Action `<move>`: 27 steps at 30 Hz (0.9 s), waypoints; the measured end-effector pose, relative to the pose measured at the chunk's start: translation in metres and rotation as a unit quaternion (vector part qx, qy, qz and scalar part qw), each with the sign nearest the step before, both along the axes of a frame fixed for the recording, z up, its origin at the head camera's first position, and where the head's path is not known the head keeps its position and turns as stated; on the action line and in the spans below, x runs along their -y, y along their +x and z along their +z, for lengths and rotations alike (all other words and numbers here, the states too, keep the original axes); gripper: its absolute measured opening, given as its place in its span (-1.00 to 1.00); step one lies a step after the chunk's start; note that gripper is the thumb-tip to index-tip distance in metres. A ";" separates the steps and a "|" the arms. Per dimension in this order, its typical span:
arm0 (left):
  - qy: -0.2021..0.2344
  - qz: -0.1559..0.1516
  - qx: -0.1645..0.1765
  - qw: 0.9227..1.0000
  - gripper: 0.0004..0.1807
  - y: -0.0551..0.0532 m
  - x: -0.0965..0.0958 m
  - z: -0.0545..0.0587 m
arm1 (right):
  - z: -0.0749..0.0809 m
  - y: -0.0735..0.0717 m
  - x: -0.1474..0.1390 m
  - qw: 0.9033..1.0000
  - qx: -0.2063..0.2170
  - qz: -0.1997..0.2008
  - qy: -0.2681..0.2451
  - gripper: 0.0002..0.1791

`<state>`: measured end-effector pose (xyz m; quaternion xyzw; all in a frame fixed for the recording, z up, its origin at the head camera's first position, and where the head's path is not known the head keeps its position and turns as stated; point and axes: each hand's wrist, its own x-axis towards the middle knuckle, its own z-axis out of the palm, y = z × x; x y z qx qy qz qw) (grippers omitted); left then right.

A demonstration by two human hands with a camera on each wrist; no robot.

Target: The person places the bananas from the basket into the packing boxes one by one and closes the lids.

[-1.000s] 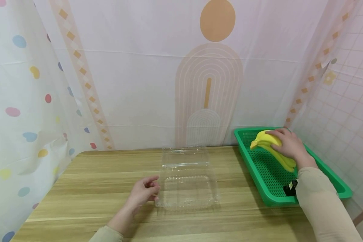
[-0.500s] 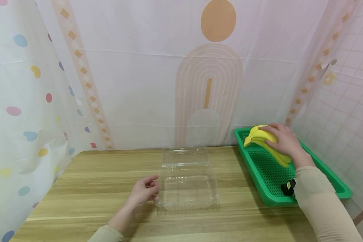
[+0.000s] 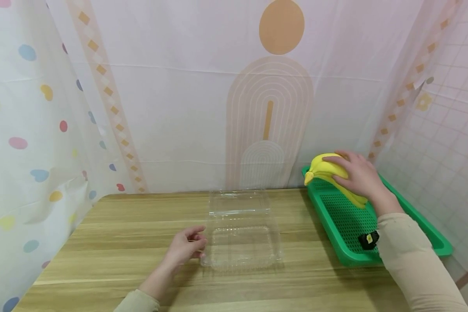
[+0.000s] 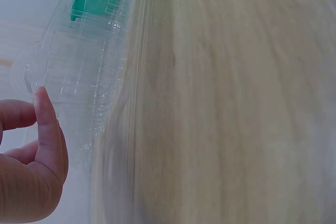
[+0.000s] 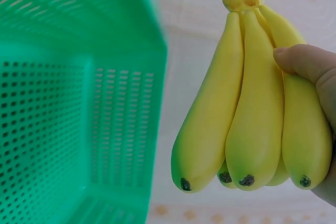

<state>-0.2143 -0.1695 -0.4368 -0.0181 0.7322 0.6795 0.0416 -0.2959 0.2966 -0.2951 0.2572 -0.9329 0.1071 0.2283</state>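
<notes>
My right hand (image 3: 359,175) grips a bunch of bananas (image 3: 323,169) above the green basket (image 3: 337,242). In the right wrist view, the thumb lies over one banana of the yellow bunch (image 5: 254,114), whose tips are green and dark-ended. A clear plastic box (image 3: 243,247) stands open on the table, its lid (image 3: 239,201) folded back. At the box's left edge, my left hand (image 3: 185,246) pinches the rim between thumb and fingers. The left wrist view shows that hand (image 4: 34,166) close beside the clear wall; the exact contact is hard to see.
A small black thing with a pale yellowish centre (image 3: 368,239) lies in the basket near its front edge, partly hidden by the right sleeve (image 3: 407,247). The wooden table (image 3: 132,234) meets a patterned curtain (image 3: 179,130) at the back.
The right hand has lifted the bananas up and to the left, toward the basket's far left corner. More of the black thing shows. The left hand and the plastic box have stayed in place.
</notes>
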 end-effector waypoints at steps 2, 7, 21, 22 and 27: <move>0.000 0.000 0.000 1.000 -0.46 0.000 0.000 0.000 | 0.003 0.001 0.005 1.000 -0.008 0.008 0.000 -0.46; 0.002 -0.004 0.001 1.000 -0.46 -0.001 0.000 0.000 | 0.008 0.003 0.017 0.999 -0.031 0.032 -0.001 -0.45; 0.006 0.006 0.005 1.000 -0.48 0.001 0.000 0.000 | 0.016 0.011 0.049 0.993 -0.076 0.086 -0.005 -0.43; 0.007 0.007 0.006 1.000 -0.48 0.001 0.000 0.000 | 0.017 0.012 0.051 0.993 -0.080 0.089 -0.005 -0.43; 0.008 0.004 0.004 1.000 -0.48 0.000 -0.001 0.000 | 0.017 0.014 0.062 0.989 -0.096 0.108 -0.008 -0.41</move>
